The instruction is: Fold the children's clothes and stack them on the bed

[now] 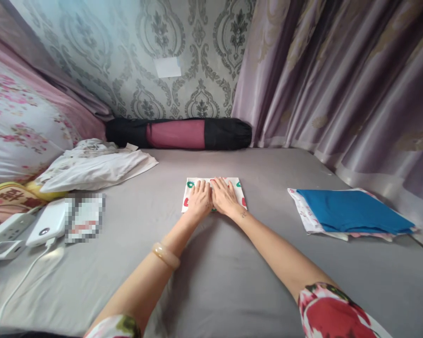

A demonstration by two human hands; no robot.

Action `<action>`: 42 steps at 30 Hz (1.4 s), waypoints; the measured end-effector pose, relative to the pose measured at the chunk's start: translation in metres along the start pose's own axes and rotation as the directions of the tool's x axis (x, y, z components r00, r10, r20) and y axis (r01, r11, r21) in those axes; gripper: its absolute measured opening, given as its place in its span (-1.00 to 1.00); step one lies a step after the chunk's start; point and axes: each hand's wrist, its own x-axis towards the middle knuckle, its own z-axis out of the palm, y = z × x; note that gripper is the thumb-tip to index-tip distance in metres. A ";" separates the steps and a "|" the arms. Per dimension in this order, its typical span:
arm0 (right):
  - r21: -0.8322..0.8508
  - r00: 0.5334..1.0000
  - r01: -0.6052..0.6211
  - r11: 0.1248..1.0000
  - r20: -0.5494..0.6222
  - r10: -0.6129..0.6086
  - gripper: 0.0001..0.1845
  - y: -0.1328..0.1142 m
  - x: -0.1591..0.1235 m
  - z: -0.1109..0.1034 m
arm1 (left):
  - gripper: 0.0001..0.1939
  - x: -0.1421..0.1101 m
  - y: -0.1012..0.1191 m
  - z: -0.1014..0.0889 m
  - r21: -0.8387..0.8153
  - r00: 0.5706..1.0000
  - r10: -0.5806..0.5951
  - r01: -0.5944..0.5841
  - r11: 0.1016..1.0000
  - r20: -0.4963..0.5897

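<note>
A folded white cloth [242, 196] with red and green prints lies flat on the grey bed sheet [211, 272], in the middle of the head view. My left hand [199, 197] rests palm down on its left half, fingers stretched forward. Beside it, my right hand [225, 195] presses flat on the right half, fingers extended, the two hands touching or nearly so at the thumbs. Both hands cover most of the cloth's centre, so only its edges and corners show. Neither hand grips anything.
A stack of folded cloths with a blue one [352, 209] on top lies at the right. At the left are a white power bank [49, 223], a power strip [10, 230] with cables and a crumpled white cloth [102, 166]. A black and maroon rolled bag [176, 134] lies along the wall.
</note>
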 end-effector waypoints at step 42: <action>-0.004 0.972 -0.220 0.975 0.086 0.220 -0.45 0.013 0.010 -0.003 | -0.57 0.023 -0.011 0.002 -0.019 0.982 -0.188 0.188 0.982 0.023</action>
